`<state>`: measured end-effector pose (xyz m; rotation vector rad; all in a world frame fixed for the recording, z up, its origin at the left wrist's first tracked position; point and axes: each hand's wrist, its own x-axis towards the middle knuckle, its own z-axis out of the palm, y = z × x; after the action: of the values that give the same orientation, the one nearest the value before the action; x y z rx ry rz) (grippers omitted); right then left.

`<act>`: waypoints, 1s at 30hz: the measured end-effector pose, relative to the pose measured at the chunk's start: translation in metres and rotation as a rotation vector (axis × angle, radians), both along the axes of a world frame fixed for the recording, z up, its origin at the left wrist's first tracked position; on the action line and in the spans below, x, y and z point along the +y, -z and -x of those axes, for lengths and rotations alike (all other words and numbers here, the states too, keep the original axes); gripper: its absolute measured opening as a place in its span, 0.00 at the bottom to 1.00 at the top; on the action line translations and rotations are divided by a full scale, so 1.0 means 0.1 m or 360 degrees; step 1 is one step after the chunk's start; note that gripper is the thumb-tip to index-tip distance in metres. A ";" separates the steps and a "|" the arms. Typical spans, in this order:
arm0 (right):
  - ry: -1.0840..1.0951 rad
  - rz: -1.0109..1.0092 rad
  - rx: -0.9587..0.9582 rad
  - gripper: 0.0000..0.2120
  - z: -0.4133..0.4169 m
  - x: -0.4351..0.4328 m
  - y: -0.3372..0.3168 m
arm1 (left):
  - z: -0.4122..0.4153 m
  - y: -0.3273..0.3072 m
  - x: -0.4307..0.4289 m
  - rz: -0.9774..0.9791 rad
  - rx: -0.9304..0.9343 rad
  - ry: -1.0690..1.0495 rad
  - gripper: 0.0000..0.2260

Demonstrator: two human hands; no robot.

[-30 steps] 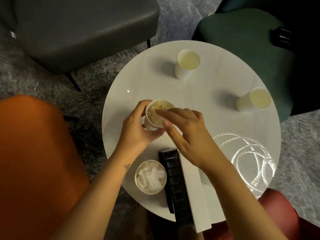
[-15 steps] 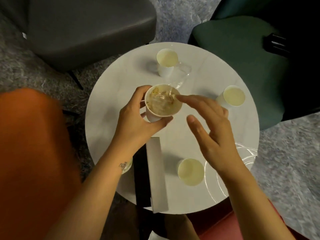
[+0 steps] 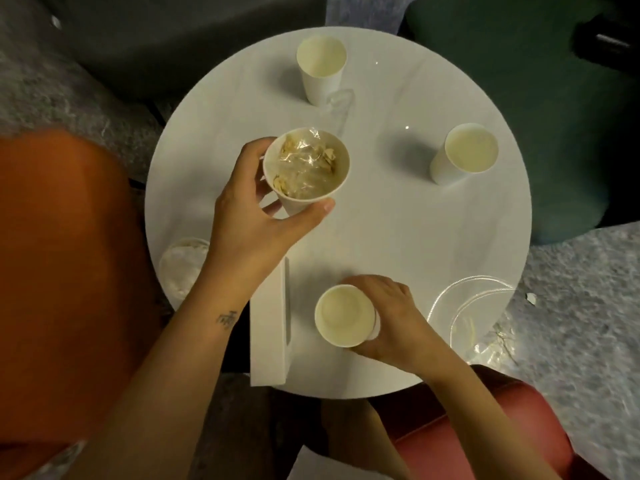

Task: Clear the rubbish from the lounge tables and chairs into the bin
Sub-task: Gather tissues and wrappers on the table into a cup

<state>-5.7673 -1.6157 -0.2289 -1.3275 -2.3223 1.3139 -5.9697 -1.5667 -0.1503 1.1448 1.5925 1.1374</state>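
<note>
My left hand (image 3: 256,216) grips a white paper cup (image 3: 306,168) stuffed with crumpled clear wrapper and scraps, held above the round white table (image 3: 381,220). My right hand (image 3: 391,317) curls round an empty paper cup (image 3: 344,315) standing near the table's front edge. Two more empty cups stand on the table, one at the back (image 3: 321,69) and one at the right (image 3: 465,154). A cup with tissue inside (image 3: 183,268) sits at the left edge, partly behind my left forearm. A piece of clear plastic (image 3: 339,105) lies by the back cup.
A white box (image 3: 270,323) lies at the table's front. Clear plastic lids (image 3: 474,310) sit at the front right edge. An orange chair (image 3: 69,271), a grey chair (image 3: 180,39), a green chair (image 3: 540,98) and a red seat (image 3: 485,431) ring the table on grey carpet.
My right hand left the filled cup and dropped to the front, closing round the empty cup. The left hand kept hold of the filled cup. The view shifted.
</note>
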 end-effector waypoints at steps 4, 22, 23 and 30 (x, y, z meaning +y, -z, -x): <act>0.0418 0.0050 0.0257 0.32 0.05 0.16 0.02 | -0.14 -0.06 -0.08 0.0049 -0.0046 0.0048 0.30; 0.0670 -0.0104 0.0508 0.31 -0.02 0.74 -0.35 | -0.74 0.14 -0.02 0.0236 0.0192 0.0324 0.42; 0.0619 -0.0058 0.0505 0.33 -0.04 0.76 -0.36 | -0.75 0.14 0.01 0.0213 0.0226 0.0290 0.40; 0.1293 -0.0757 0.0176 0.36 -0.41 1.09 -0.30 | -0.61 0.09 0.30 0.0115 0.0228 0.0131 0.30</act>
<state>-5.7258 -1.5063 -0.1985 -1.6723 -1.5624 0.5227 -5.9082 -1.5369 -0.1593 1.2557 1.6651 0.9551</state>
